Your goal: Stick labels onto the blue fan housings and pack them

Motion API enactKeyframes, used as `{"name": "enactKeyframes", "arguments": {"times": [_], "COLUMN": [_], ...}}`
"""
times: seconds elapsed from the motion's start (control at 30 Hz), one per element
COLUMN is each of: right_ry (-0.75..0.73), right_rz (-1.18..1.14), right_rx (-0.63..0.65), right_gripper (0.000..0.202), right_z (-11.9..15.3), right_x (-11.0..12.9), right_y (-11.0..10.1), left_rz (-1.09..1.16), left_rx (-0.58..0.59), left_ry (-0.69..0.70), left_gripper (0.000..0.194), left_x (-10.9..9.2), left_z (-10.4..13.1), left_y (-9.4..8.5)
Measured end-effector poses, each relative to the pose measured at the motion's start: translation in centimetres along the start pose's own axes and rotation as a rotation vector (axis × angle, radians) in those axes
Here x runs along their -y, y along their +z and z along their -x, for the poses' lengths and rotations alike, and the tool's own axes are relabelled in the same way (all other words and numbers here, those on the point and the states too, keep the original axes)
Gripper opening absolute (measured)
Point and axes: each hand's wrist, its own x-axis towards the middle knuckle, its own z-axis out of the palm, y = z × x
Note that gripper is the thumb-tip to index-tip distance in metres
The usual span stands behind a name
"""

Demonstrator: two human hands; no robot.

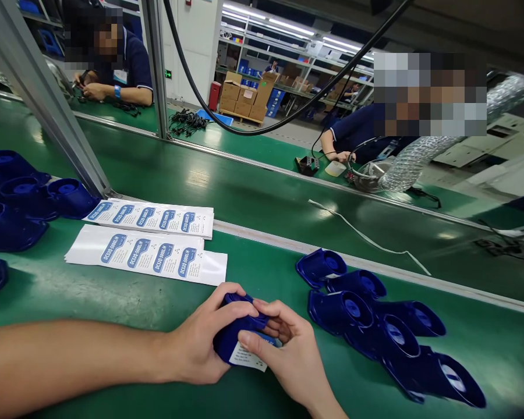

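My left hand [196, 343] is wrapped round a dark blue plastic housing [225, 342], low in the middle of the head view. A white and blue printed sticker label [248, 357] lies against the housing's near side, its lower corner sticking out past the edge. With the thumb on this label and the fingers behind it at the housing's rim, my right hand [294, 355] pinches it. Whether the label is stuck down all along cannot be seen. Beyond my left hand are two stacks of label sheets, a nearer one [148, 254] and a farther one [157, 219].
Several blue housings [347, 311] lie in a group at the right, and more [9, 221] stand at the left. A metal post [61, 99] rises at the left. A black cable [244, 132] hangs across the view. Two co-workers sit across the green bench [192, 157].
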Motion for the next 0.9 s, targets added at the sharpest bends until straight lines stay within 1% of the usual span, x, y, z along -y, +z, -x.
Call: {"name": "enactKeyframes", "arguments": {"times": [0.07,0.17,0.27,0.33,0.37,0.43,0.53,0.57,0.63,0.7,0.77,0.83,0.87,0.9], "right_ry": [-0.006,-0.026,-0.078,-0.104,-0.103,-0.08,-0.058,-0.049,-0.019,-0.008,-0.038,-0.07,-0.075,-0.074], "right_rz": [-0.005,0.024,0.077,0.129,0.168,0.256,0.328,0.316,0.202,-0.027,-0.25,-0.348,-0.339,-0.302], "right_rx": [0.01,0.088,0.122,0.127,0.132,0.129,0.076,0.07,0.082,0.133,0.16,0.13,0.113,0.107], "right_gripper": [0.049,0.045,0.042,0.041,0.044,0.056,0.072,0.078,0.098,0.121,0.135,0.132,0.125,0.113], "right_z": [-0.2,-0.6,-0.8,-0.5,-0.2,0.5,1.3,1.5,1.5,1.1,0.5,-0.3,-0.7,-1.1], "right_x": [0.0,0.0,-0.2,-0.1,-0.1,0.2,0.4,0.3,-0.3,-1.6,-3.1,-4.1,-4.4,-4.4], "right_y": [-0.1,-0.2,0.1,0.5,0.7,1.1,1.3,1.4,1.6,1.9,2.4,2.6,2.5,2.2], "left_rz": [0.006,0.014,0.014,0.025,0.036,0.061,0.073,0.07,0.068,0.095,0.177,0.282,0.322,0.348], "left_rx": [0.004,-0.016,-0.02,-0.017,-0.018,-0.014,-0.004,-0.006,-0.06,-0.161,-0.231,-0.206,-0.181,-0.156], "left_ry": [-0.001,-0.016,-0.015,-0.025,-0.036,-0.056,-0.046,-0.042,-0.074,-0.143,-0.194,-0.19,-0.174,-0.155], "left_gripper": [0.081,0.079,0.086,0.086,0.086,0.085,0.086,0.085,0.086,0.093,0.103,0.108,0.106,0.102], "left_x": [0.1,0.1,0.0,0.0,-0.1,-0.1,-0.1,0.0,0.3,0.6,0.8,1.0,0.9,0.9], "left_z": [0.0,-0.1,-0.3,-0.4,-0.5,-0.5,-0.4,-0.4,-0.3,-0.4,-0.5,-0.6,-0.5,-0.5], "left_y": [0.1,0.1,-0.1,-0.3,-0.4,-0.6,-0.7,-0.6,-0.6,-0.5,-0.3,-0.3,-0.2,-0.3]}}
